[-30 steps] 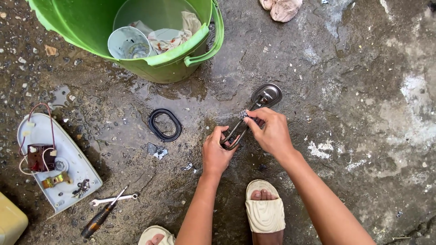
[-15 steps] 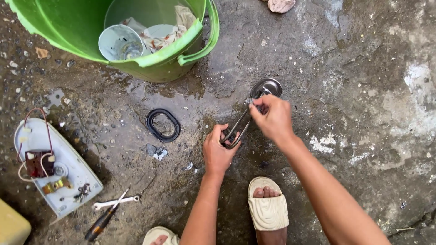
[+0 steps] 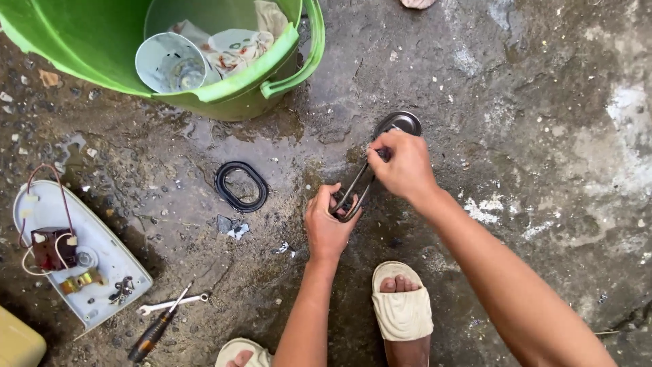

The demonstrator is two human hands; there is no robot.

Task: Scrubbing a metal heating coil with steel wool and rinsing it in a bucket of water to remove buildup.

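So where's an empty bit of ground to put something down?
The widest bare concrete lies beyond the right hand, toward the right edge. A smaller patch sits between the black oval ring and the left hand. It is crowded around the green bucket, the white plate of parts and the screwdriver.

Looped metal heating element (image 3: pixel 358 190) with round silvery end plate, lying slantwise on wet concrete, gripped at both ends

Green bucket (image 3: pixel 224 95); black oval gasket (image 3: pixel 241 186); cream sandal (image 3: pixel 402 309).
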